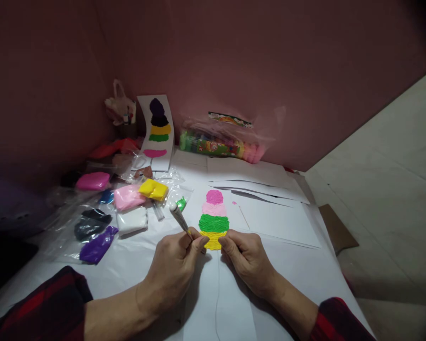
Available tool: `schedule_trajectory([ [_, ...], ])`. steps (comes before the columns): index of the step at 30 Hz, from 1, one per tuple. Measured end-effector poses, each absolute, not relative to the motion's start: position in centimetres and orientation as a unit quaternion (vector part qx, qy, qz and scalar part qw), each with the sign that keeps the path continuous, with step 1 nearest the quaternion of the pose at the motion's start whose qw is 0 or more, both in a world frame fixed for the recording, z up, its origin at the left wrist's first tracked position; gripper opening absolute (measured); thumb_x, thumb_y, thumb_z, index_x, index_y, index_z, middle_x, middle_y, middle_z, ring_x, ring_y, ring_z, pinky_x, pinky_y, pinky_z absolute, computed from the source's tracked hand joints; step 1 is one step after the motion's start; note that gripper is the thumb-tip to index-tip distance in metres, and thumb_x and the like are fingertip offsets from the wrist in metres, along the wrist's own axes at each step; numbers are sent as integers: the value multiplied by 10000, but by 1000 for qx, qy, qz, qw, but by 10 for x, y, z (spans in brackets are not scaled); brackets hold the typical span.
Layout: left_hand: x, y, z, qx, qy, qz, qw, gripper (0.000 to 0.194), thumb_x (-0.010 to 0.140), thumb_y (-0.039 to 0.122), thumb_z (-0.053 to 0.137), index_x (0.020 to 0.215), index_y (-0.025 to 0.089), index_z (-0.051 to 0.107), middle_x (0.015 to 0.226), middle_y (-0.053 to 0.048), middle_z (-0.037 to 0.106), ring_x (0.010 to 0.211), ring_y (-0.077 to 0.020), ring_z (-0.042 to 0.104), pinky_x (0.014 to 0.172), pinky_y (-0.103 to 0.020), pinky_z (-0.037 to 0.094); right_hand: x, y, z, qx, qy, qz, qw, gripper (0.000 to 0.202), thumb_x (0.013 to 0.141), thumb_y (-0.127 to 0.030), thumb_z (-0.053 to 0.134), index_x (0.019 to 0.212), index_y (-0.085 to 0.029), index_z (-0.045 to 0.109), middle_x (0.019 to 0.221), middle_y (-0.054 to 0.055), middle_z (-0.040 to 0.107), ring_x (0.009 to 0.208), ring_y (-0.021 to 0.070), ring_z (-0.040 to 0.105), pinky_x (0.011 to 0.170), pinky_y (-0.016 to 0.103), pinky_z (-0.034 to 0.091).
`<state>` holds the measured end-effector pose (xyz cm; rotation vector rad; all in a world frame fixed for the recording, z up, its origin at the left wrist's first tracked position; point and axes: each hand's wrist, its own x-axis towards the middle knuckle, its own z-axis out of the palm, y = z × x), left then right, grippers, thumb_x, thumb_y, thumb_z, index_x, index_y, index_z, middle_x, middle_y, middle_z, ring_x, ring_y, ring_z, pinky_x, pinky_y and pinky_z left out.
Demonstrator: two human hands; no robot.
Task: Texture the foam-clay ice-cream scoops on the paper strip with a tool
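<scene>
A layered clay shape (214, 222) lies on white paper, with dark pink on top, then light pink, green and yellow. My left hand (175, 265) is closed around a patterned pen-like tool (180, 217), its white rounded end pointing up; the thumb is at the left edge of the yellow layer. At that layer's right edge, my right hand (248, 260) has its thumb and finger pressed together; what they hold, if anything, is too small to name. A thin curved line runs down the paper below the shape.
Clay packs, including a yellow one (154, 189) and a purple one (98, 245), lie at the left. A similar layered picture (158, 132) leans at the back beside bagged clay (220, 144). Paper sheets (287, 222) and a toothpick (244, 218) lie right.
</scene>
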<state>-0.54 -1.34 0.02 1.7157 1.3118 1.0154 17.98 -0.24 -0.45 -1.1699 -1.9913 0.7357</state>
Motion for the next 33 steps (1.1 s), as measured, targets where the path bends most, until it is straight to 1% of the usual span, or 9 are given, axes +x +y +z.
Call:
schedule_trajectory([
  [7, -7, -10, -3, 685, 510, 414, 314, 284, 940, 283, 485, 716, 149, 597, 595, 8, 588, 514, -108, 515, 513, -230, 412, 180, -2, -5, -451, -768, 287, 352, 434, 993, -329, 433, 600, -170, 526, 524, -14, 495, 466, 97, 438, 479, 227, 325],
  [12, -8, -12, 3, 696, 432, 494, 290, 263, 965, 191, 461, 727, 155, 569, 581, 37, 527, 504, -79, 495, 502, -189, 414, 180, -5, -1, -422, -759, 270, 417, 358, 982, -251, 461, 639, -177, 534, 513, -35, 475, 447, 91, 436, 471, 224, 344],
  [16, -6, -17, 2, 776, 291, 503, 246, 219, 979, 170, 419, 848, 145, 594, 675, 1, 605, 577, -94, 558, 550, -205, 440, 180, -8, 2, -326, -811, 215, 436, 105, 917, -228, 568, 907, -155, 642, 678, 21, 580, 576, 133, 521, 528, 248, 413],
  [18, -5, -18, 0, 813, 236, 483, 225, 283, 998, 245, 405, 792, 146, 572, 618, 7, 570, 519, -96, 521, 492, -218, 401, 179, -9, 3, -281, -843, 200, 412, 144, 904, -233, 571, 987, -163, 665, 749, 45, 588, 622, 147, 535, 538, 258, 428],
  [20, -4, -18, -2, 846, 199, 458, 186, 309, 1008, 265, 396, 775, 149, 563, 581, 18, 546, 472, -96, 489, 446, -229, 360, 177, -11, 2, -269, -854, 188, 404, 154, 905, -261, 560, 887, -176, 688, 741, 39, 545, 593, 136, 501, 501, 251, 400],
  [23, -5, -18, -2, 879, 169, 430, 112, 206, 1000, 189, 406, 925, 147, 593, 599, 31, 568, 459, -97, 496, 421, -227, 339, 175, -16, 1, -277, -843, 198, 417, 223, 872, -326, 613, 709, -182, 663, 719, 21, 467, 564, 122, 449, 454, 242, 351],
  [27, -5, -21, 1, 870, 237, 422, 99, 309, 1033, 319, 355, 1100, 104, 566, 580, 40, 567, 443, -109, 498, 416, -235, 368, 176, -19, 1, -335, -774, 239, 481, 260, 892, -190, 561, 637, -188, 616, 737, 12, 426, 572, 118, 454, 461, 236, 366],
  [31, 1, -26, 3, 874, 236, 425, 13, 380, 1020, 253, 381, 677, 172, 523, 478, 39, 465, 369, -120, 373, 364, -304, 236, 178, -18, 0, -369, -710, 243, 548, 195, 912, -112, 526, 868, -229, 676, 730, -1, 477, 628, 137, 496, 535, 252, 401],
  [33, 5, -29, 3, 883, 224, 412, -3, 374, 995, 218, 430, 630, 175, 498, 475, 36, 458, 372, -122, 368, 369, -313, 221, 177, -17, 0, -375, -715, 233, 543, 199, 916, -93, 515, 865, -220, 660, 705, -6, 502, 622, 136, 501, 556, 260, 400],
])
